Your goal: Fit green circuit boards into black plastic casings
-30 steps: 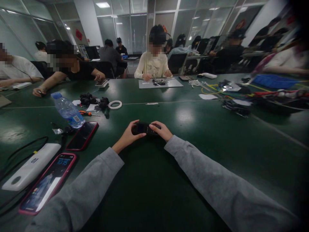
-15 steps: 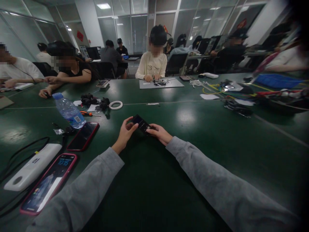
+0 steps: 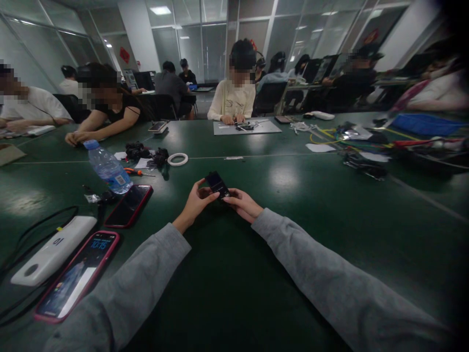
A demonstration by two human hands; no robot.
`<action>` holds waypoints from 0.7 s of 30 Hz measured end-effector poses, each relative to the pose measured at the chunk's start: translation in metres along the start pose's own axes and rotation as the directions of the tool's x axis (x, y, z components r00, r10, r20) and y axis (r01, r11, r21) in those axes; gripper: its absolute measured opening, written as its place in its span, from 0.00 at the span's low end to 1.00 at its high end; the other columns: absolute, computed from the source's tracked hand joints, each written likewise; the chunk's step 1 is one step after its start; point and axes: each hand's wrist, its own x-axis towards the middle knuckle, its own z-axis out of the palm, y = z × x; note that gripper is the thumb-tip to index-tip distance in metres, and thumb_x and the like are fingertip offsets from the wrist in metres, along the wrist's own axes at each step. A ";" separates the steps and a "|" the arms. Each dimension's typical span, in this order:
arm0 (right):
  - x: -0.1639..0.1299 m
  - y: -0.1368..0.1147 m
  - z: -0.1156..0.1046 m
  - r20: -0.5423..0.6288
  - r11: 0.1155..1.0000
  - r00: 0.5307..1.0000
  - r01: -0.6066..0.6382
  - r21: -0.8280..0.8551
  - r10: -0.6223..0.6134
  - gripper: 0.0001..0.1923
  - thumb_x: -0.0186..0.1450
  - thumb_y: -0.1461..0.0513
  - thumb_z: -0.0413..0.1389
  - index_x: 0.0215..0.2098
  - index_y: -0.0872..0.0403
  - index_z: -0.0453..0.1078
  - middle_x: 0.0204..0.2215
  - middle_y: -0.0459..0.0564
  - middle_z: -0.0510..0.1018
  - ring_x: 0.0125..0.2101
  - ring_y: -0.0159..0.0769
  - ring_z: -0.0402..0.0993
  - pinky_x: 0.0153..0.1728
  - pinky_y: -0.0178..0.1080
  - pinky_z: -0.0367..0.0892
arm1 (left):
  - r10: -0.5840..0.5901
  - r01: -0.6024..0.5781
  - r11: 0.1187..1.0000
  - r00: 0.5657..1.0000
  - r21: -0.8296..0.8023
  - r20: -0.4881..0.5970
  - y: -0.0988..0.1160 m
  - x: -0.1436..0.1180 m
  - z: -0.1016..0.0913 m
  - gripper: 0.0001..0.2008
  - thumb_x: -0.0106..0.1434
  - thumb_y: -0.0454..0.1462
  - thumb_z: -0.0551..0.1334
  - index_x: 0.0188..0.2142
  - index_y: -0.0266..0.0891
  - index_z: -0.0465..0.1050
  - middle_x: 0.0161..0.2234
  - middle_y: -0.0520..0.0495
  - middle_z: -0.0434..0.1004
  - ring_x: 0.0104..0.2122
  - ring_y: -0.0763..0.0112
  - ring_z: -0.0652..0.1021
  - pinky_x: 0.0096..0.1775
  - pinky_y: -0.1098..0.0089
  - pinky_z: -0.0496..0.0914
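A small black device (image 3: 217, 185) with a dark screen and tiny light markings is held tilted just above the green table (image 3: 234, 274). My left hand (image 3: 196, 203) grips its left and lower side, thumb along the lower edge and fingers behind. On its lower right corner, my right hand (image 3: 245, 203) pinches it with the thumb on the front face. The fingers behind the device are partly hidden. Both hands are closed on it.
Left of my arm lie a pink-cased phone (image 3: 78, 276), a red-edged phone (image 3: 129, 206), a white power bank (image 3: 54, 250) and a water bottle (image 3: 110, 168). Beyond are a tape roll (image 3: 178, 159), an orange screwdriver (image 3: 139, 172) and black cables (image 3: 159, 157). A person (image 3: 234, 95) sits opposite.
The device has turned more upright between my hands. My left thumb has slid from its face down to the lower edge. The view has shifted slightly.
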 end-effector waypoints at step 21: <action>0.000 0.001 -0.008 0.086 0.995 0.996 -0.010 -0.099 0.019 0.28 0.45 0.60 0.71 0.42 0.58 0.69 0.43 0.53 0.73 0.45 0.38 0.71 0.55 0.46 0.61 | -0.075 0.074 0.997 0.996 0.026 0.047 0.010 -0.004 0.000 0.39 0.51 0.40 0.71 0.59 0.39 0.58 0.43 0.42 0.76 0.45 0.61 0.76 0.50 0.56 0.68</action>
